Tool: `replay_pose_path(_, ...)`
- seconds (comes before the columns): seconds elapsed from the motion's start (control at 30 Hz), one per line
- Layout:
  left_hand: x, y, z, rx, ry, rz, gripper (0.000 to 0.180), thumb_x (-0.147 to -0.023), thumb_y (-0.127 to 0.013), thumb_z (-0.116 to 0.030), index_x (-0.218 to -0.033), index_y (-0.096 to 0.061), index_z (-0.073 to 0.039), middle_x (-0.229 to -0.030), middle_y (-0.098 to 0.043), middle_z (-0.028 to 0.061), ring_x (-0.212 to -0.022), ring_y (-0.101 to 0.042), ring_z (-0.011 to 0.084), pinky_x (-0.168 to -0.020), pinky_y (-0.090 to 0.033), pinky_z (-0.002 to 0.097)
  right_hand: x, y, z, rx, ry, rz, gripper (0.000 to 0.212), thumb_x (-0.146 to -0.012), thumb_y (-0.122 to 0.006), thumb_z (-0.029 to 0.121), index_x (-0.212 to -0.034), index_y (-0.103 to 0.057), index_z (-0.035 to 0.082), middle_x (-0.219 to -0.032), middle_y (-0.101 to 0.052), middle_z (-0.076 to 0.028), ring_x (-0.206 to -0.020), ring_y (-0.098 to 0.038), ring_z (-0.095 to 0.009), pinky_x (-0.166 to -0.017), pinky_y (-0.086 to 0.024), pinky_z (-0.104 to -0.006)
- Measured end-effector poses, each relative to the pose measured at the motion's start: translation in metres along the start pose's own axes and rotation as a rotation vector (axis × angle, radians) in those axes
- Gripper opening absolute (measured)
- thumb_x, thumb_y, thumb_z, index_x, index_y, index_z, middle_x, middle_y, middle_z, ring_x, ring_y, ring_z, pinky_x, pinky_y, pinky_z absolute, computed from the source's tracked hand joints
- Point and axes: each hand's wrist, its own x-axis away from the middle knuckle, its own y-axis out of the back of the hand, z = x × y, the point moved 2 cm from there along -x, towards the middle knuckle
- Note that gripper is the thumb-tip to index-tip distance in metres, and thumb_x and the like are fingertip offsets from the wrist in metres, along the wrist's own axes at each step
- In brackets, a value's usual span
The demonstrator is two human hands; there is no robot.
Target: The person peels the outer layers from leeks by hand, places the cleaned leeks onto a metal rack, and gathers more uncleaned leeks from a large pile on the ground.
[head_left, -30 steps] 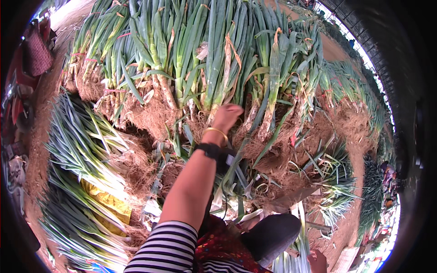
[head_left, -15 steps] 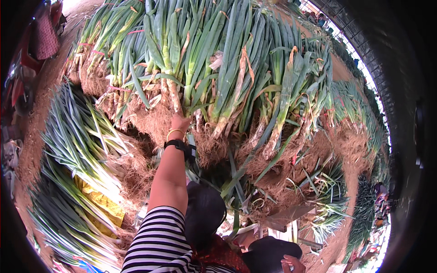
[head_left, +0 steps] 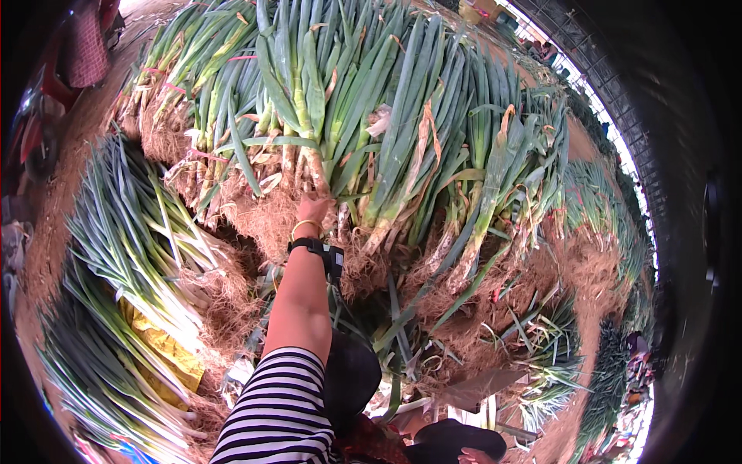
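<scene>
My left hand (head_left: 313, 210), at the end of a striped sleeve and wearing a dark watch (head_left: 318, 251) and a yellow bangle, reaches up to the standing heap of large green onions (head_left: 410, 139). Its fingers are closed around the root end of one thick green onion (head_left: 315, 172), whose pale, dirt-marked stalk rises just above the hand. Brown tangled roots (head_left: 267, 220) hang beside the wrist. At the lower edge, near my dark-clothed knee, only a small part of my right hand (head_left: 475, 456) shows, and what its fingers do is hidden.
Trimmed-looking green onions (head_left: 131, 232) lie in piles at the left, over a yellow sheet (head_left: 166, 352). A flat grey-brown piece (head_left: 483, 387) and leaf scraps (head_left: 545, 387) are at the lower right. A red vehicle (head_left: 58, 85) stands at the far left. More onions line the right.
The view has shifted slightly. The onion's stalk leans a little more to the right above my left hand, which keeps its grip. My right hand has sunk mostly below the lower edge.
</scene>
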Motion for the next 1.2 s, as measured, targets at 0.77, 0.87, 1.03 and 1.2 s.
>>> replay_pose_path(0.77,0.086,-0.021,-0.143,-0.119,-0.849,-0.038,0.057,-0.063,-0.078,-0.026,-0.11,-0.057,-0.005,-0.109,-0.059,0.0144,-0.101,-0.056,0.0286,-0.088,-0.045,0.0392,-0.021,-0.022,0.024,0.075,0.058,0.02,0.027,-0.087,-0.059,0.021,-0.109,-0.06,0.005,-0.096,-0.065,-0.015,-0.083,-0.064,-0.025,-0.074,-0.049,-0.0331)
replay_pose_path(0.87,0.039,0.034,-0.094,-0.429,-0.262,-0.46,0.057,-0.072,-0.069,-0.025,-0.121,-0.047,-0.006,-0.117,-0.055,0.0145,-0.106,-0.053,0.028,-0.093,-0.041,0.0408,-0.021,-0.024,0.025,0.058,0.014,0.019,0.028,-0.087,-0.059,0.022,-0.11,-0.06,0.006,-0.097,-0.065,-0.015,-0.085,-0.064,-0.026,-0.076,-0.049,-0.0338)
replay_pose_path(1.03,-0.005,0.047,-0.011,-0.573,-0.062,-0.168,0.052,-0.077,-0.062,-0.029,-0.121,-0.047,-0.007,-0.127,-0.049,0.0178,-0.116,-0.049,0.0282,-0.094,-0.039,0.0417,-0.026,-0.03,0.015,0.088,-0.031,0.107,0.028,-0.088,-0.057,0.024,-0.109,-0.06,0.007,-0.097,-0.065,-0.015,-0.087,-0.064,-0.028,-0.076,-0.049,-0.035)
replay_pose_path(1.2,0.018,0.06,-0.065,-0.495,0.012,-0.02,0.043,-0.07,-0.062,-0.029,-0.108,-0.058,-0.009,-0.121,-0.053,0.0181,-0.113,-0.051,0.0298,-0.094,-0.039,0.0425,-0.031,-0.029,0.021,0.081,-0.016,0.088,0.028,-0.088,-0.057,0.024,-0.109,-0.06,0.007,-0.097,-0.065,-0.015,-0.087,-0.064,-0.028,-0.076,-0.049,-0.0346)
